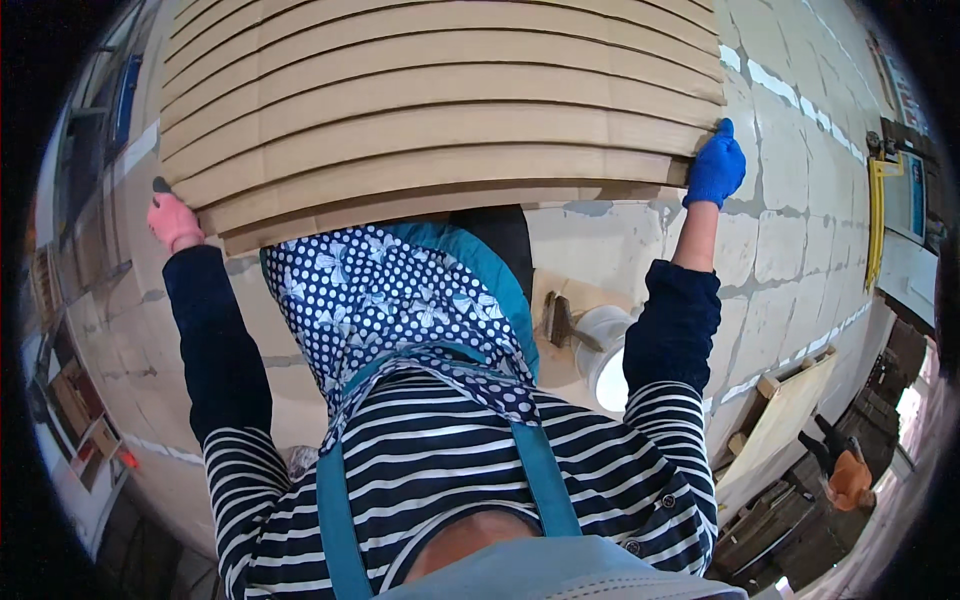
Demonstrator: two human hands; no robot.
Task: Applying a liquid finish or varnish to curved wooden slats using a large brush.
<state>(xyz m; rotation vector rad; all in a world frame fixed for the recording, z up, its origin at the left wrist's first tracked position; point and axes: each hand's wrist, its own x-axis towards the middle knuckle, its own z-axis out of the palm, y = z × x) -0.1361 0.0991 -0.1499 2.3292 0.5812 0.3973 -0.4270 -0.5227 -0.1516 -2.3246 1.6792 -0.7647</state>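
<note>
Her left hand (173,222), in a pink glove, grips the left end of the stacked wooden slats (440,110); the right hand (717,168), gloved blue, clasps their right end. The slats are held up before the block wall (800,200). A white bucket (610,355) sits below.

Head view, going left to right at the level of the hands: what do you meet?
Left hand in a pink glove → stack of long wooden slats → right hand in a blue glove → yellow frame on the far right.
</note>
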